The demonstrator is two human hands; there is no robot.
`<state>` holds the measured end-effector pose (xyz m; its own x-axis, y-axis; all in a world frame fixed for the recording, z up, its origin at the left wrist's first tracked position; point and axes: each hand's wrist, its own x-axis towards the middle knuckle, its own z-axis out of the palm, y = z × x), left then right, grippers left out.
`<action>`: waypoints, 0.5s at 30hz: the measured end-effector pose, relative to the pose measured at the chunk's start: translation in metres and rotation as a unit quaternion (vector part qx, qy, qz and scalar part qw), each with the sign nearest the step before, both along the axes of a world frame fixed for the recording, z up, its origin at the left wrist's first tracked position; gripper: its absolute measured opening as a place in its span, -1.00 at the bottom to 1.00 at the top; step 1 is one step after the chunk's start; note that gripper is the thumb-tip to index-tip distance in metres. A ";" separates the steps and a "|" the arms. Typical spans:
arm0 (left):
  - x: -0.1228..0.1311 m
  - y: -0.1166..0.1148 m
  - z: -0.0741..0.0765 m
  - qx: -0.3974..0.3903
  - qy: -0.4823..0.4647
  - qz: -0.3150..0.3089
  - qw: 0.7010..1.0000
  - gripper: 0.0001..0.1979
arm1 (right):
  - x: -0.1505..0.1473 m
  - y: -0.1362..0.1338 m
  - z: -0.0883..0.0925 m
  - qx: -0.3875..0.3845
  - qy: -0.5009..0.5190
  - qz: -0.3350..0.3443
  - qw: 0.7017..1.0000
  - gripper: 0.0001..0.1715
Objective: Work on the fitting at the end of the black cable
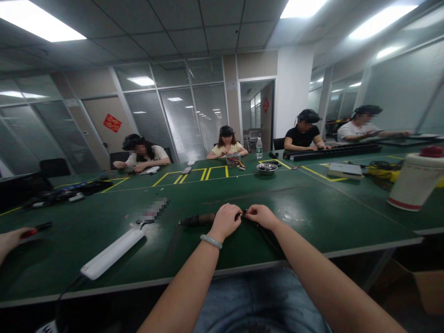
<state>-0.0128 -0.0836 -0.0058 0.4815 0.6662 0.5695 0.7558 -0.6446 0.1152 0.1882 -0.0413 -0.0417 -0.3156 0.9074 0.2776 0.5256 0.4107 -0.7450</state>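
My left hand, with a pale bangle at the wrist, is closed round the rear part of a dark electric screwdriver. The tool lies low over the green table, its thin tip pointing left. Close beside it, my right hand pinches the end of a black cable, which runs down toward the table's near edge. A small gap separates the fingertips of both hands, where a tiny shiny piece shows at the tool's rear end. Whether the cable end touches the tool is too small to tell.
A white power strip lies left on the green table. Another person's hand holds a red-and-black tool at the left edge. Farther off are a metal bowl, a water bottle, a large cream container and several seated people.
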 end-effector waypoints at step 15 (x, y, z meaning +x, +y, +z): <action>0.000 0.002 0.000 0.000 0.012 0.001 1.000 -0.90 | -0.001 -0.001 0.001 -0.006 0.003 0.000 1.000 -0.75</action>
<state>-0.0131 -0.0814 -0.0062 0.4929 0.6679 0.5576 0.7598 -0.6427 0.0981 0.1868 -0.0418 -0.0403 -0.3132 0.9108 0.2690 0.5210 0.4016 -0.7532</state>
